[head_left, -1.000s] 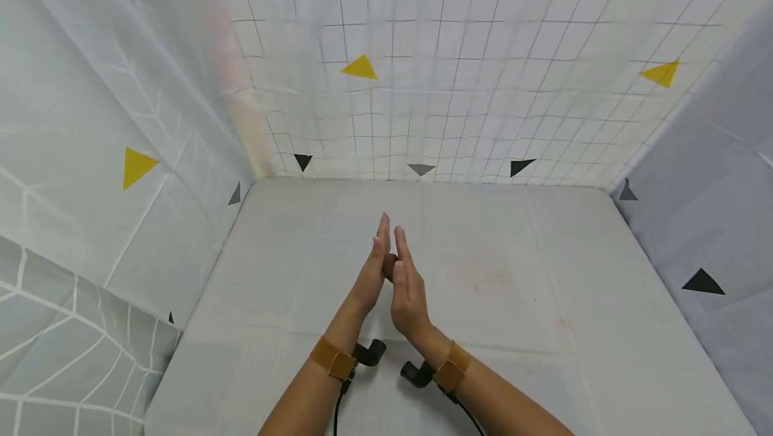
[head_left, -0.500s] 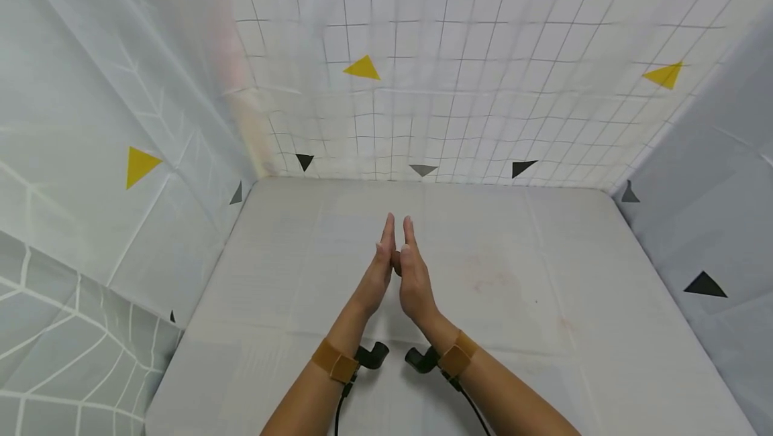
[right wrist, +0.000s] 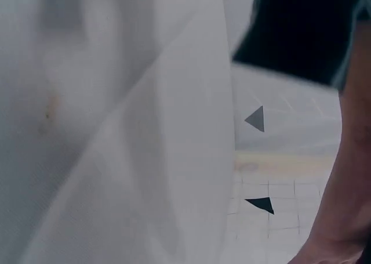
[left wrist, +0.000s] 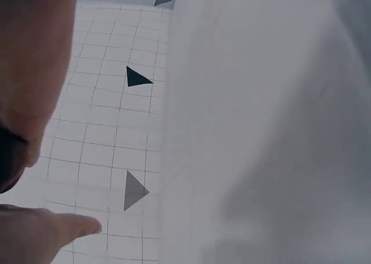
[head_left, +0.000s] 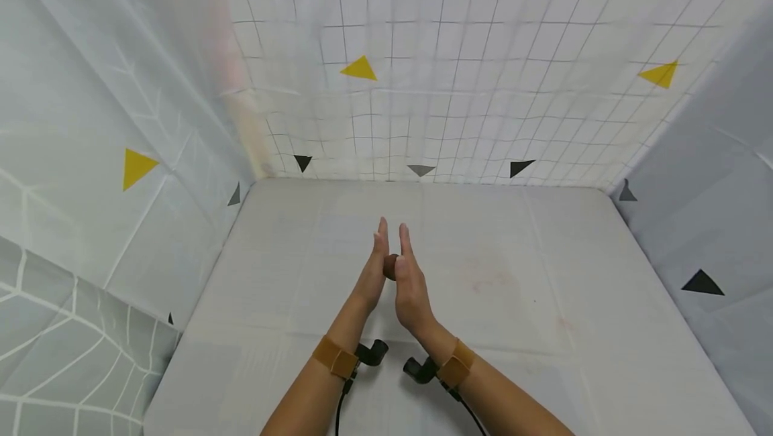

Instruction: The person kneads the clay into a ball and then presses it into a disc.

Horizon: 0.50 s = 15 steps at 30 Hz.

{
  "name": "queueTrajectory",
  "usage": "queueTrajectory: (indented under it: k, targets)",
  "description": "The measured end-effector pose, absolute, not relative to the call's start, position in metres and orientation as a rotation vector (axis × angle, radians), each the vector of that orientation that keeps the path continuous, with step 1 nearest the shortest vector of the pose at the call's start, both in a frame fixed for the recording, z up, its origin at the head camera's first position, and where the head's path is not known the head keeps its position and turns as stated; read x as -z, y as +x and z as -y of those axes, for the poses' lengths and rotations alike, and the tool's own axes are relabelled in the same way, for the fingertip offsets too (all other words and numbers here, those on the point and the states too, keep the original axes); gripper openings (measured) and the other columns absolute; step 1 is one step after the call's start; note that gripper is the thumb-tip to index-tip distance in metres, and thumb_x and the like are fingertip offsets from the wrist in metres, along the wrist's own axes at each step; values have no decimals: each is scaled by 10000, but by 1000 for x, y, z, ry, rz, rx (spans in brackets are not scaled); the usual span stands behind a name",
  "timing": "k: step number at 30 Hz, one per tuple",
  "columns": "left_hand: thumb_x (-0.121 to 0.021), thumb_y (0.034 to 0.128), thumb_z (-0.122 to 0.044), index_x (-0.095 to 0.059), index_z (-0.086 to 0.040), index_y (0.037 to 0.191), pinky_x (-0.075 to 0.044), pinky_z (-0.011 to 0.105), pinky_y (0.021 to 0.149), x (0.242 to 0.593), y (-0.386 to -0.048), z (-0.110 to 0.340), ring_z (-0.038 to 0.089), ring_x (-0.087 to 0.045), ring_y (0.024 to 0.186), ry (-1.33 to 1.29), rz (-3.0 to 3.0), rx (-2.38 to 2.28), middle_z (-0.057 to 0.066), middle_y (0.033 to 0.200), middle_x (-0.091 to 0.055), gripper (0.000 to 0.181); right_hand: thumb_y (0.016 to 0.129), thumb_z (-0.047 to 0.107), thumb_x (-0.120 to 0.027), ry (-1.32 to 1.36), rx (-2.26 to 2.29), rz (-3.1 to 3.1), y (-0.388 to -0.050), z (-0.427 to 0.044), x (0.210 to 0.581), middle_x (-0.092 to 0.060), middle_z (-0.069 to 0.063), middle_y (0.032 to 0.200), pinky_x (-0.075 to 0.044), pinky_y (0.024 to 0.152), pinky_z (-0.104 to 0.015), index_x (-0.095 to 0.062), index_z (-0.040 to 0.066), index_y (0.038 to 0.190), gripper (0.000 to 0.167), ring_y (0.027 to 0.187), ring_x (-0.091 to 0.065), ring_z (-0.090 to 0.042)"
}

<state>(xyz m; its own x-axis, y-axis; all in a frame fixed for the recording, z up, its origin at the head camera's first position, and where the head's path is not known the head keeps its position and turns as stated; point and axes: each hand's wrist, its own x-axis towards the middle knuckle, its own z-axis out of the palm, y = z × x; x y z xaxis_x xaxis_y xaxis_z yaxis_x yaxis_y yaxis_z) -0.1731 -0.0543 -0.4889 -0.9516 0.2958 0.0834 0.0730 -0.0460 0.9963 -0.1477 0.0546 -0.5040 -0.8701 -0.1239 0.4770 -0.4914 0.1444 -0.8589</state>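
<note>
A small dark brown ball (head_left: 391,267), perhaps of clay, sits between two facing palms above the white table. My left hand (head_left: 371,275) lies along its left side with straight fingers pointing away from me. On the other side my right hand (head_left: 412,288) presses it with straight fingers, and its thumb covers part of the ball. In the left wrist view the dark ball (left wrist: 10,159) shows between the right hand (left wrist: 35,61) above and the left hand's fingers (left wrist: 52,226) below. The right wrist view catches part of the left hand (right wrist: 333,246); the ball is out of sight there.
White cloth covers the table (head_left: 513,342). A gridded back sheet (head_left: 471,100) and grey side sheets (head_left: 712,188) surround it, with yellow and dark triangles stuck on. Black cameras (head_left: 373,353) on brown straps hang inside both wrists, with cables trailing toward me.
Both hands shift slightly right and then back left, with the right hand sliding forward and back against the left. The ball stays between the palms and shows more now than half a second ago.
</note>
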Motion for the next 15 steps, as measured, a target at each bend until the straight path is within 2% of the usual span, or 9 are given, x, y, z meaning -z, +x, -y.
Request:
queueTrajectory:
  k: [2,4,6,9,10,12,13,14,15]
  targets:
    - [-72,1039,-658,24,-231,1645,36,499,1240,488,-171,53,98,81,1540,451,-2020,-2109,-72,1697,62,747,1126,224,-219,598,-1782,2128,-150,-56,503,-425,-137,1536,-144,1242,-357,-111,98,1641,542,1495,-291,-246]
    - [-65,1040,-655,42,-226,1644,15,511,1240,487,-169,52,117,82,1544,527,-1981,-2100,-63,1698,69,749,1124,202,-221,578,-1787,2132,-152,-57,502,-449,-134,1522,-192,1231,-401,-109,112,1643,539,1491,-315,-250]
    - [-59,1038,-655,60,-235,1642,6,521,1239,486,-167,51,128,94,1545,592,-1956,-2106,-69,1695,85,746,1120,164,-223,559,-1798,2148,-154,-57,502,-326,-109,1625,-238,1212,-446,-103,110,1643,539,1512,-274,-257]
    - [-58,1034,-664,77,-261,1639,1,555,1231,486,-166,50,154,109,1544,630,-1950,-2151,-55,1694,115,739,1108,82,-219,554,-1826,2170,-153,-56,498,-324,-144,1620,-297,1175,-514,-86,70,1636,544,1487,-310,-278]
    - [-61,1030,-670,77,-270,1638,4,563,1229,486,-166,50,156,112,1544,626,-1958,-2167,-48,1695,122,740,1104,65,-219,554,-1837,2178,-151,-56,495,-345,-162,1606,-291,1176,-524,-83,51,1632,545,1451,-372,-280]
    - [-63,1020,-691,75,-279,1638,13,568,1226,486,-166,50,155,116,1542,604,-1984,-2191,-43,1695,128,755,1096,42,-224,557,-1852,2190,-146,-55,485,-588,-227,1336,-374,1122,-496,-83,5,1620,544,1237,-554,-274]
    - [-66,1019,-693,73,-277,1638,20,570,1225,487,-166,50,156,118,1541,590,-1994,-2204,-40,1695,130,759,1094,36,-226,563,-1848,2197,-143,-54,481,-634,-230,1200,-413,1078,-460,-83,-19,1612,541,1087,-596,-252]
    - [-69,1019,-694,71,-268,1639,30,563,1226,487,-167,51,150,121,1540,570,-2007,-2214,-49,1693,128,765,1091,30,-232,566,-1837,2197,-139,-53,476,-646,-191,991,-450,1003,-416,-94,-48,1603,536,924,-588,-213]
    - [-74,1020,-693,67,-260,1640,39,555,1226,487,-167,52,145,121,1539,547,-2016,-2224,-52,1694,125,769,1091,32,-236,572,-1827,2196,-136,-52,472,-596,-137,834,-454,939,-370,-103,-66,1596,531,805,-533,-175]
